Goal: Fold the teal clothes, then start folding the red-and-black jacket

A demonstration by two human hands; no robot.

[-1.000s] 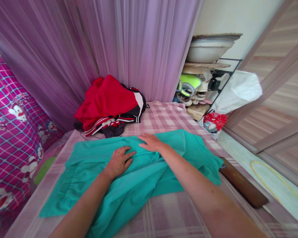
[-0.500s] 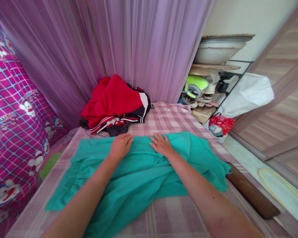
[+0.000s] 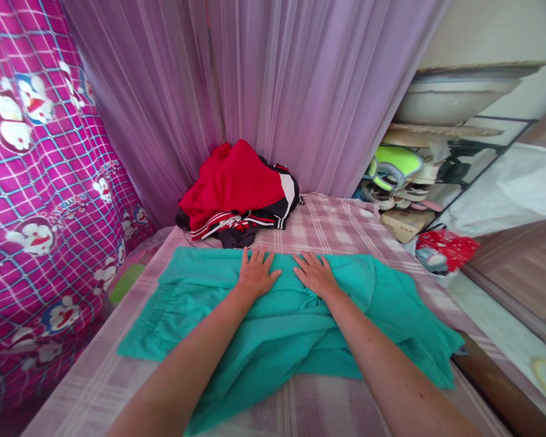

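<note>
Honestly that teal garment (image 3: 282, 321) looks light, soft and floppy, spread across the middle of the bed (image 3: 327, 224), with its near edge draping toward the bed's front edge. Both hands are flat and open on its far edge, left hand (image 3: 256, 276) just beside right hand (image 3: 316, 276). I'd pinch a hem or corner. Its right corner hangs over the bed's side, and the wrinkles hide its shape.

A bed (image 3: 332, 227) covered with a pink-and-white plaid sheet carries everything here. Spread flat across its middle lies a teal garment (image 3: 273, 321), wrinkled at the centre, its right end reaching the bed's edge. At the far end, against the purple curtain, sits a heap of red, black and white striped clothes (image 3: 239, 188), just beyond the teal garment's far hem.
</note>
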